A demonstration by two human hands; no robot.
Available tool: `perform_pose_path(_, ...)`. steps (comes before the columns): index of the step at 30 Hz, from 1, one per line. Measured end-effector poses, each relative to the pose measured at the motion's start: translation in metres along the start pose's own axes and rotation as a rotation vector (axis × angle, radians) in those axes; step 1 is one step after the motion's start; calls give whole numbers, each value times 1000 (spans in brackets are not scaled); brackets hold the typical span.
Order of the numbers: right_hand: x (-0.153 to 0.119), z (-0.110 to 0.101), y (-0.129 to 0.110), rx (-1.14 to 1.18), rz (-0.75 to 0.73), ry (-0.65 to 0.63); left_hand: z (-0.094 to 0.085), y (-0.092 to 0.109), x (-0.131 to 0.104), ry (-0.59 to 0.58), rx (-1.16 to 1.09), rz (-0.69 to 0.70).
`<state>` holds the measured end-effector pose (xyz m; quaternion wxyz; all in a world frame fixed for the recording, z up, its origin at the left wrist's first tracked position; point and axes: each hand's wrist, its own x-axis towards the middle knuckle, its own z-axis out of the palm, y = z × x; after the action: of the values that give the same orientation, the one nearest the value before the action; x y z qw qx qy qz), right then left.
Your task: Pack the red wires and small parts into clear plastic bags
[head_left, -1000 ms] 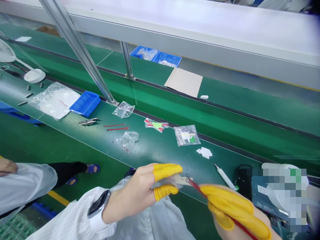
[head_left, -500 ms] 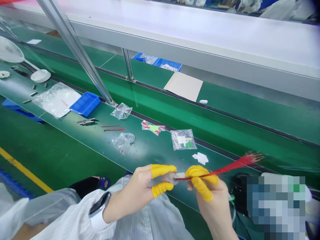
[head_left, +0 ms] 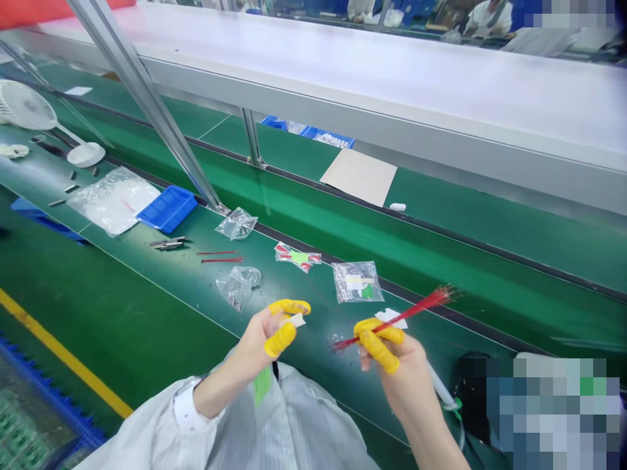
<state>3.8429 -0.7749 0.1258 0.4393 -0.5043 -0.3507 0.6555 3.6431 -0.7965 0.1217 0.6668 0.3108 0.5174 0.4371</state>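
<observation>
Over the smooth green tabletop [head_left: 281, 284], near its front edge, a bundle of thin red wires [head_left: 414, 311] is gripped by the right hand [head_left: 396, 351]. By the left hand [head_left: 264, 336], a small flat whitish strip [head_left: 298, 320] is held, apart from the bundle and partly hidden by fingers. The bundle is already gathered; a few loose red wires [head_left: 223, 260] are left mid-tabletop. The right corner is obscured by pixelation.

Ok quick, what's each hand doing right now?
Left hand: closed, holding a small white piece between its fingers.
Right hand: closed, holding a bunch of red wires.
</observation>
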Motion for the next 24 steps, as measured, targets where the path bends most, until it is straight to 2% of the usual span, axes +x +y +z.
perform_pose_path(3, 1, 5, 2, -42, 89, -91, 8, 20, 10, -62, 49, -6)
perform_pose_path(6, -3, 15, 0, -49, 136, -56, 12, 29, 17, -126, 88, -31)
perform_pose_path(10, -5, 22, -3, -27, 158, -31, 4, 31, 20, -105, 94, -16)
perform_pose_path(16, -1, 6, 3, -11, 213, -84, -17, 39, 17, -26, 167, -59)
perform_pose_path(20, 4, -4, -4, -133, 181, -37, -24, 49, 17, -13, 231, -66)
perform_pose_path(22, 9, -4, -14, -226, 178, -93, -21, 54, 19, -60, 278, -72)
perform_pose_path(24, 15, 2, -26, -322, 200, -227, -15, 59, 22, -124, 319, -78)
